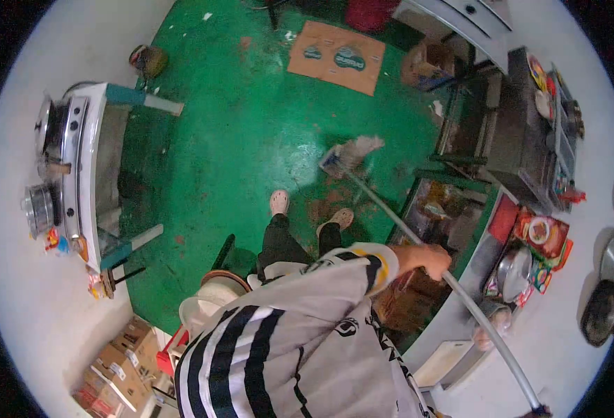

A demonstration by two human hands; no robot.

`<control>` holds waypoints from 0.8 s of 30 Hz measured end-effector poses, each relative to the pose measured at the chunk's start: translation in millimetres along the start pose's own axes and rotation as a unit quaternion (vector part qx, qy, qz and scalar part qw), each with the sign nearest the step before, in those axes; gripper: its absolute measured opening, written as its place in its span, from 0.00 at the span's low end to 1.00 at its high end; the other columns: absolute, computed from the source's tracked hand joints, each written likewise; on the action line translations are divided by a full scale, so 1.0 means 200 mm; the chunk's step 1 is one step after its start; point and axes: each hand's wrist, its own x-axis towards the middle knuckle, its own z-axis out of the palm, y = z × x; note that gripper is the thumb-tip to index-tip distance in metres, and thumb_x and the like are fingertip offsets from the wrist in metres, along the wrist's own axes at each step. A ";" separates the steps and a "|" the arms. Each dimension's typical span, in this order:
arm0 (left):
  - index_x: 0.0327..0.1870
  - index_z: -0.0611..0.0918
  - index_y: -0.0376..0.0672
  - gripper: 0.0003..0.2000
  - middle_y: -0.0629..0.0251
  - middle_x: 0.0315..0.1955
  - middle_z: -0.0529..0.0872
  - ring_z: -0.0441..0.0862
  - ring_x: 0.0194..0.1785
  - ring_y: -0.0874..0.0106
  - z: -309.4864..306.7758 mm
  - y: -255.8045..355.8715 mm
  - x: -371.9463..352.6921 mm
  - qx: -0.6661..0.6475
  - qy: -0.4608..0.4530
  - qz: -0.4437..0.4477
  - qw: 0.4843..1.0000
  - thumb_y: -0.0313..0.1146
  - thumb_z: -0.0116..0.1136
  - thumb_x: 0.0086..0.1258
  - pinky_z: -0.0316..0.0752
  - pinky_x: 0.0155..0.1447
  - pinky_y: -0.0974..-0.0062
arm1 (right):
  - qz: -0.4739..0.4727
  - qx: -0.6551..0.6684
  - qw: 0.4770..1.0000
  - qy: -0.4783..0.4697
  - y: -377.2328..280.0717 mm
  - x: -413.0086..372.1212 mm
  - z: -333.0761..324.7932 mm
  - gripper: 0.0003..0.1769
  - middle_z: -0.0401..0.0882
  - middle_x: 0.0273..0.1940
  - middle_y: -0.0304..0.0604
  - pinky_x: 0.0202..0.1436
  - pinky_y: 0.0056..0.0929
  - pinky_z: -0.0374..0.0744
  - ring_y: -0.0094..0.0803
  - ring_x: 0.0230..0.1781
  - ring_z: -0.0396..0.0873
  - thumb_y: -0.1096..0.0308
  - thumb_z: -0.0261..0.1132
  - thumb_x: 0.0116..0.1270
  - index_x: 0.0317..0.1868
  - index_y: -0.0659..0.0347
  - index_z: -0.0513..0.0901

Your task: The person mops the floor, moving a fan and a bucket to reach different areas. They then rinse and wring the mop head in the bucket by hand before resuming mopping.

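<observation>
My left hand point(432, 261) is closed around the pale metal pole of a mop point(482, 320), about midway along it. The pole slants from the lower right up to a blue head point(331, 161) with greyish-white strands point(360, 149), which rests on the green floor beyond my feet. At the bottom edge, only a dark sliver of my right hand point(541, 411) shows around the pole's upper end; most of it is cut off. Near the mop head, brown dirt marks the floor.
A gas stove point(76, 160) with pots stands on a table at left. A flattened cardboard sheet point(338, 57) lies ahead. On the right are a glass-fronted cabinet point(436, 209), a lidded pot point(514, 274) and food packets point(540, 237). A bucket point(206, 306) and boxes point(122, 359) sit at lower left.
</observation>
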 end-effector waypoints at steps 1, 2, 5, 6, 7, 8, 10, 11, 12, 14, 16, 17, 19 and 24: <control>0.17 0.80 0.38 0.14 0.50 0.19 0.80 0.79 0.28 0.54 -0.09 -0.10 -0.14 0.067 0.002 -0.009 0.998 0.42 0.56 0.42 0.74 0.33 0.59 | -0.025 0.024 0.999 0.015 -0.23 -0.08 0.01 0.08 0.70 0.20 0.41 0.22 0.35 0.69 0.35 0.19 0.72 0.63 0.60 0.54 0.25 0.57 0.73; 0.23 0.82 0.38 0.18 0.53 0.22 0.81 0.80 0.29 0.56 -0.24 -0.17 -0.34 0.072 0.009 -0.042 0.997 0.47 0.54 0.47 0.74 0.36 0.59 | -0.063 0.023 0.998 0.016 -0.46 -0.17 0.01 0.09 0.68 0.19 0.40 0.22 0.33 0.69 0.34 0.19 0.70 0.63 0.59 0.57 0.24 0.57 0.71; 0.28 0.83 0.41 0.15 0.55 0.24 0.82 0.80 0.30 0.58 -0.42 -0.73 -0.86 0.117 -0.011 -0.213 0.970 0.43 0.58 0.46 0.74 0.36 0.60 | 0.023 0.237 0.959 -0.152 -1.25 -0.38 -0.18 0.12 0.67 0.19 0.40 0.24 0.29 0.71 0.32 0.19 0.69 0.65 0.57 0.60 0.23 0.61 0.70; 0.29 0.83 0.42 0.14 0.55 0.24 0.82 0.79 0.30 0.58 -0.51 -0.85 -1.10 0.122 0.003 -0.269 0.955 0.42 0.59 0.45 0.74 0.36 0.60 | 0.245 0.500 0.809 -0.187 -1.53 -0.43 -0.30 0.11 0.71 0.21 0.42 0.27 0.29 0.73 0.33 0.21 0.72 0.66 0.58 0.59 0.25 0.65 0.71; 0.27 0.83 0.42 0.13 0.54 0.23 0.81 0.79 0.29 0.57 -0.49 -1.09 -1.28 0.216 0.078 -0.216 0.949 0.41 0.59 0.44 0.74 0.35 0.58 | 0.429 0.598 0.662 -0.142 -1.82 -0.47 -0.43 0.11 0.74 0.23 0.45 0.30 0.29 0.76 0.34 0.24 0.75 0.67 0.58 0.59 0.26 0.68 0.73; 0.25 0.83 0.42 0.12 0.53 0.21 0.81 0.79 0.29 0.56 -0.62 -1.05 -1.50 0.192 0.090 -0.245 0.946 0.41 0.59 0.44 0.74 0.34 0.58 | 0.440 0.696 0.549 -0.142 -2.00 -0.46 -0.57 0.14 0.71 0.22 0.46 0.31 0.29 0.76 0.36 0.25 0.74 0.67 0.54 0.62 0.23 0.69 0.70; 0.23 0.82 0.42 0.11 0.54 0.20 0.80 0.79 0.28 0.54 -0.84 -0.87 -1.77 0.176 0.149 -0.278 0.933 0.41 0.59 0.44 0.74 0.34 0.56 | 0.430 0.737 0.506 -0.130 -2.09 -0.40 -0.65 0.15 0.68 0.22 0.45 0.33 0.30 0.77 0.36 0.26 0.74 0.66 0.51 0.64 0.23 0.68 0.68; 0.23 0.81 0.42 0.12 0.55 0.20 0.80 0.79 0.29 0.54 -0.87 -0.81 -1.85 0.181 0.194 -0.281 0.922 0.41 0.59 0.43 0.73 0.35 0.56 | 0.402 0.736 0.527 -0.139 -2.11 -0.33 -0.77 0.15 0.68 0.23 0.45 0.33 0.31 0.77 0.36 0.27 0.73 0.66 0.50 0.65 0.24 0.67 0.68; 0.22 0.81 0.43 0.12 0.56 0.20 0.80 0.79 0.29 0.53 -0.89 -0.74 -1.92 0.186 0.239 -0.283 0.910 0.41 0.59 0.42 0.73 0.36 0.55 | 0.372 0.734 0.548 -0.147 -2.13 -0.28 -0.88 0.15 0.67 0.23 0.44 0.33 0.32 0.77 0.35 0.27 0.73 0.65 0.50 0.65 0.24 0.67 0.68; 0.21 0.80 0.43 0.13 0.57 0.19 0.80 0.79 0.28 0.54 -0.95 -0.58 -1.96 0.210 0.252 -0.270 0.905 0.44 0.58 0.46 0.73 0.33 0.56 | 0.402 0.774 0.475 -0.119 -1.84 -0.23 -0.58 0.13 0.73 0.29 0.50 0.39 0.39 0.76 0.41 0.31 0.75 0.65 0.53 0.65 0.36 0.72 0.71; 0.19 0.80 0.42 0.13 0.56 0.18 0.79 0.79 0.27 0.55 -0.97 -0.48 -1.94 0.234 0.281 -0.244 0.898 0.44 0.59 0.45 0.73 0.31 0.57 | 0.376 0.808 0.446 -0.083 -1.80 -0.14 -0.65 0.12 0.75 0.28 0.47 0.38 0.37 0.76 0.38 0.29 0.75 0.64 0.57 0.63 0.36 0.68 0.74; 0.17 0.79 0.41 0.13 0.55 0.17 0.78 0.79 0.26 0.55 -0.95 -0.44 -1.92 0.242 0.302 -0.226 0.894 0.43 0.59 0.43 0.74 0.30 0.57 | 0.379 0.781 0.495 -0.046 -1.86 -0.09 -0.82 0.10 0.73 0.24 0.44 0.30 0.35 0.73 0.36 0.24 0.73 0.65 0.58 0.59 0.33 0.64 0.74; 0.16 0.79 0.39 0.12 0.54 0.15 0.78 0.79 0.24 0.55 -0.89 -0.38 -1.83 0.254 0.322 -0.182 0.894 0.41 0.59 0.41 0.74 0.28 0.59 | 0.396 0.743 0.540 0.000 -1.85 -0.04 -0.91 0.07 0.70 0.19 0.40 0.19 0.30 0.70 0.33 0.18 0.70 0.65 0.59 0.57 0.30 0.59 0.74; 0.15 0.80 0.40 0.09 0.54 0.14 0.78 0.78 0.22 0.58 -0.57 -0.21 -1.45 0.164 0.261 -0.142 0.941 0.37 0.57 0.40 0.73 0.26 0.61 | 0.438 0.694 0.571 0.022 -1.42 -0.05 -0.77 0.07 0.69 0.19 0.44 0.17 0.33 0.69 0.34 0.16 0.68 0.69 0.60 0.55 0.35 0.59 0.73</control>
